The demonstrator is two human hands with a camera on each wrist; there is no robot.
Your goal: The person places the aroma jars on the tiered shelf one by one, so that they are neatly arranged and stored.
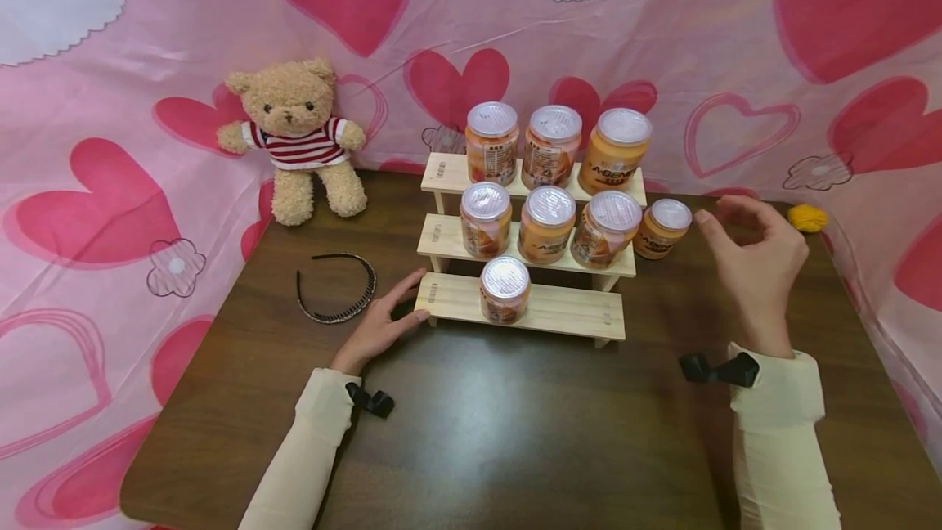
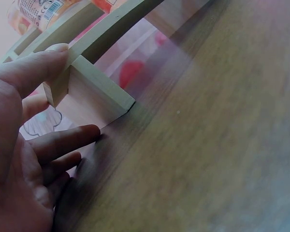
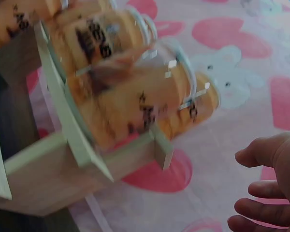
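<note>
A three-tier wooden display rack (image 1: pixel 567 309) stands on the table, holding fruit jars with silvery lids. Three jars sit on the top tier, three on the middle tier, and one jar (image 1: pixel 504 291) on the lowest. Another jar (image 1: pixel 661 230) is on the table at the rack's right side. My left hand (image 1: pixel 379 325) touches the left end of the lowest tier; its thumb (image 2: pixel 55 52) lies along the plank's edge, other fingers extended below. My right hand (image 1: pixel 761 264) is raised to the right of the table jar, fingers loosely bent around nothing.
A teddy bear (image 1: pixel 298 133) in a striped shirt sits at the back left. A dark headband (image 1: pixel 334 313) lies left of my left hand. A small yellow object (image 1: pixel 807 218) is at the back right. A pink heart-patterned cloth (image 1: pixel 640 39) hangs behind the table.
</note>
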